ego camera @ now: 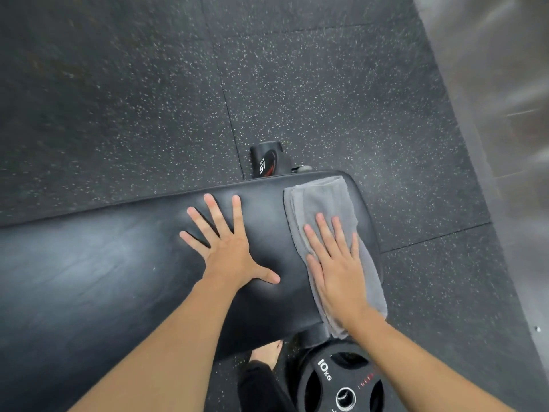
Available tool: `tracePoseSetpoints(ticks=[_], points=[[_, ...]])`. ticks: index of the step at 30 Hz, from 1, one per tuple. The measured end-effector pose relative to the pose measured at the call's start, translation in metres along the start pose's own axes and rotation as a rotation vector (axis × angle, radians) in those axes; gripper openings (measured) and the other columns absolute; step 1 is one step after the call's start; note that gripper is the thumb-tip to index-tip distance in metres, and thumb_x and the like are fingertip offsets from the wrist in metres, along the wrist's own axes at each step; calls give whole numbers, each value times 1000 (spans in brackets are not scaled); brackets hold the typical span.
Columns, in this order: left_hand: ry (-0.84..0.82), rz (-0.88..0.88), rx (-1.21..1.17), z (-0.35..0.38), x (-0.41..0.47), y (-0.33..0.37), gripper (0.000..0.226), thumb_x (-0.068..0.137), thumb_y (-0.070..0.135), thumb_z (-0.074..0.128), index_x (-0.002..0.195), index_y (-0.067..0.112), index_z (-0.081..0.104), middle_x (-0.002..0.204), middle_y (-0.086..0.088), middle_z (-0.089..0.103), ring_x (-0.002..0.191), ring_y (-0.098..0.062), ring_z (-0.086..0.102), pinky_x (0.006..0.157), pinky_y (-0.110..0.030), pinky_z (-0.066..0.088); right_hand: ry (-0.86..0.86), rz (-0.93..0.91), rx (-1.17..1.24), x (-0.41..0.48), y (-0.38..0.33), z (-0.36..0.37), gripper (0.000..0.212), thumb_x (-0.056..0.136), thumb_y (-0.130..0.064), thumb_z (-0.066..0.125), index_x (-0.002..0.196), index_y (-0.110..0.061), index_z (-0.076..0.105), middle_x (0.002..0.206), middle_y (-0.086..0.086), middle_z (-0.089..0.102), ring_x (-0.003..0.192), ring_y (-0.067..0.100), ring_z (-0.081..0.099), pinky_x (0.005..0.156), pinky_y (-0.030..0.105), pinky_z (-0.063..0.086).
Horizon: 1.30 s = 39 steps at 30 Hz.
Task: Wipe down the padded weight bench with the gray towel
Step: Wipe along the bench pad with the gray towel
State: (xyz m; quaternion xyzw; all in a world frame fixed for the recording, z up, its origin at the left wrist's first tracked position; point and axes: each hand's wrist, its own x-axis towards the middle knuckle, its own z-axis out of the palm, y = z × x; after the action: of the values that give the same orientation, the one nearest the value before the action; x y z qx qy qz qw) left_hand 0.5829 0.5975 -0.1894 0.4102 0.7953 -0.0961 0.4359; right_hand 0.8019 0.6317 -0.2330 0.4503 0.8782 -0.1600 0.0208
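Note:
The black padded weight bench (104, 263) runs from the lower left to a rounded end at the right. A folded gray towel (320, 200) lies across that right end, from the far edge to past the near edge. My right hand (335, 269) presses flat on the towel, fingers together and pointing away from me. My left hand (228, 248) rests flat on the bare pad just left of the towel, fingers spread wide, holding nothing.
A 10 kg weight plate (341, 382) lies on the floor below the bench's right end, next to my bare foot (267, 355). A 15 kg weight (266, 160) stands beyond the far edge. Speckled rubber floor (326, 84) surrounds the bench; a metal wall (505, 99) rises at right.

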Motion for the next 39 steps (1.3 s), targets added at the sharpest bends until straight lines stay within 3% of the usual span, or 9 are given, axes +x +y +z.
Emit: tracePoseSetpoints(ticks=[3,6,8,10,15,21,30,35,39], points=[[43,52,-23,0,-5,-6,169,46,84,79,143,29,-49,142,-19,-61,134,-55,-47,108,-76,-17,-23,-84,32,79,-25,-8,52,108,-41,23,160,-34,25,170,-9,16,158,19,6,126,47,-1],[167,134,12,2,-13,-37,144,66,81,70,148,33,-37,157,-8,-48,149,-40,-35,119,-67,-9,-54,-85,12,153,-58,-8,46,110,-39,28,153,-31,42,162,-7,38,153,20,27,125,49,10],[257,138,-1,-5,-21,-72,138,68,75,75,158,32,-20,164,-2,-35,155,-32,-25,125,-62,-2,-63,-120,-42,179,-78,-4,39,109,-34,31,133,-37,61,136,-7,64,131,20,53,114,47,30],[306,42,-24,-19,-31,-114,141,61,72,82,162,32,-8,168,-2,-26,155,-33,-19,123,-63,3,-45,-124,-100,181,-83,0,39,107,-33,31,114,-36,69,111,-8,71,108,22,63,96,42,41],[113,-218,-13,-42,-49,-222,171,37,85,81,150,37,-37,157,3,-49,150,-34,-35,118,-71,0,20,-45,-179,164,-73,-6,58,101,-58,22,102,-26,70,94,3,69,103,37,59,91,47,39],[6,-130,25,-33,-40,-244,176,33,86,80,132,31,-56,135,-3,-68,121,-37,-62,111,-76,-12,3,-64,-170,168,-107,-9,46,104,-42,16,84,-26,54,89,2,66,83,35,57,83,47,41],[12,-80,-6,-31,-40,-251,175,39,85,80,139,28,-52,138,-6,-66,133,-42,-54,108,-76,-17,47,-303,-142,173,-323,66,45,106,-47,25,110,-29,66,99,-6,70,92,26,64,78,42,37],[31,-46,-11,-28,-39,-256,174,39,86,79,142,28,-49,140,-5,-65,134,-42,-54,107,-77,-18,30,-379,-147,169,-278,57,42,104,-49,28,113,-23,61,98,0,65,88,31,59,79,44,39],[48,-28,-10,-27,-40,-257,174,40,85,80,143,28,-48,142,-6,-63,134,-42,-54,105,-76,-20,102,-227,-173,165,-221,43,43,104,-49,29,107,-21,61,95,4,63,86,34,57,81,45,38]])
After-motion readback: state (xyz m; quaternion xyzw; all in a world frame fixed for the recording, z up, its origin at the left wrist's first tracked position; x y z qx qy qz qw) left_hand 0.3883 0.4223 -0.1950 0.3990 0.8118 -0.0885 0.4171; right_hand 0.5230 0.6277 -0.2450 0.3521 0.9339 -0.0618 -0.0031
